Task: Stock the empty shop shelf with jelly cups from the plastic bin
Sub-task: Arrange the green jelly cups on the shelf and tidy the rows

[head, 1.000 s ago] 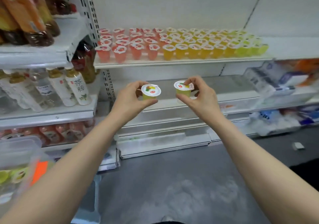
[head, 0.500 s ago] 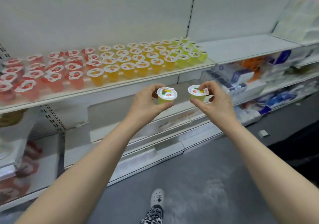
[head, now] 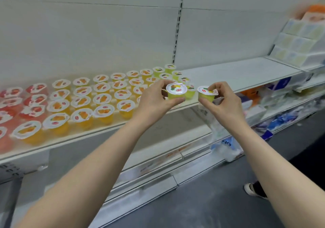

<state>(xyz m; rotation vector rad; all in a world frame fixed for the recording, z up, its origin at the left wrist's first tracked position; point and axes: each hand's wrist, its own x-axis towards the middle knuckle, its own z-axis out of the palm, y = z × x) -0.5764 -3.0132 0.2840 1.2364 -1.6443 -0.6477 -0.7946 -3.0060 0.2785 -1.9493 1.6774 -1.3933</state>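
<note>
Two yellow-green jelly cups, one in each of your hands, hover at the front lip of the shop shelf. Your left hand (head: 154, 97) pinches its cup (head: 176, 91) between the thumb underneath and fingers curled over the far rim. Your right hand (head: 223, 103) grips the second cup (head: 206, 94) the same way, with fingertips on the foil lid. The two cups sit close together but apart, and neither is set down yet.

Behind them the shelf (head: 237, 75) carries rows sorted by colour: red cups (head: 35, 103) at the far left, orange cups (head: 103, 99) through the middle, and a few yellow-green cups (head: 169, 69) at the right end of the block, just behind your left hand.

Right of the slotted upright (head: 177, 34), the board has no cups on it. By that, most of the stocking looks done, with the yellow-green rows to finish and that stretch to fill. The plastic bin is out of frame. Pale stacked packs (head: 299, 43) fill the next bay, far right.
</note>
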